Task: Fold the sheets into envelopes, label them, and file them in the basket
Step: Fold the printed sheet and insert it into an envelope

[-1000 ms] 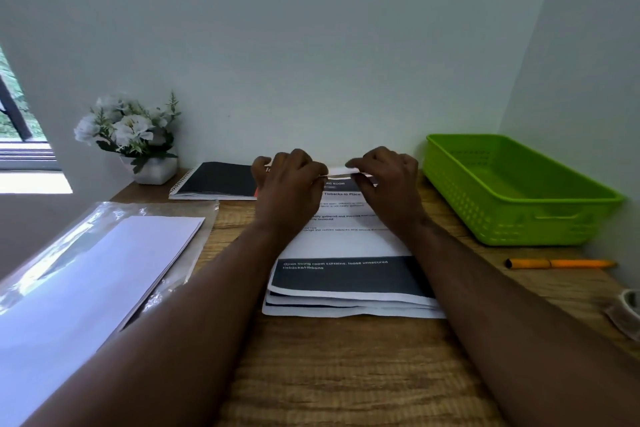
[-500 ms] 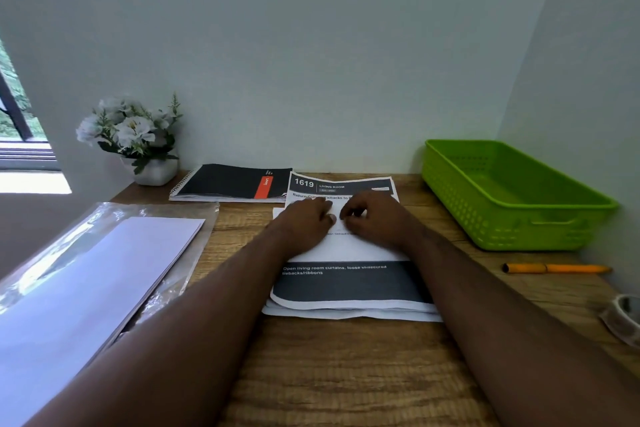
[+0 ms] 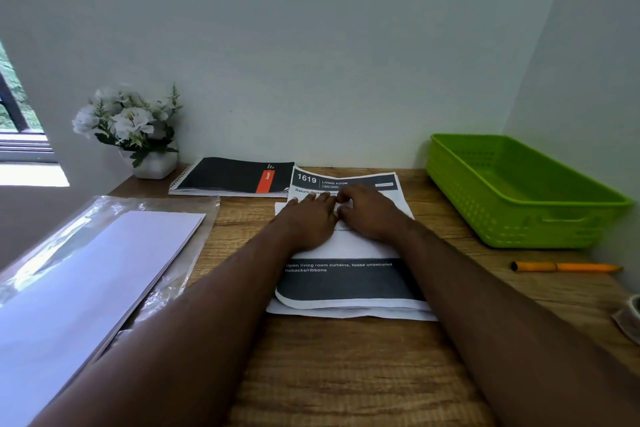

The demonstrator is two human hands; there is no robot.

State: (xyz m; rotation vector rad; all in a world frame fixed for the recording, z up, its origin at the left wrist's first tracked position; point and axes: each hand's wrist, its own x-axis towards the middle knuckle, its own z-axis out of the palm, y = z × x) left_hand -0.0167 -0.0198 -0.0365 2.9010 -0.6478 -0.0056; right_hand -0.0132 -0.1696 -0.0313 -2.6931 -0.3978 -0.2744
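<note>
I have one view only, from the camera on the person's head. It looks forward and down along both forearms onto the counter (image 3: 346,374), toward the wall behind it. The lens is wide: the wall fills the upper half and the counter edges bow outward. It sits close, so the forearms run in large from the bottom corners and meet near the middle, where the left hand (image 3: 308,218) and right hand (image 3: 370,215) lie on the sheet (image 3: 346,282). The window (image 3: 17,121) cuts in at the left edge, the basket (image 3: 519,218) at the right. No second view shares this scene.
</note>
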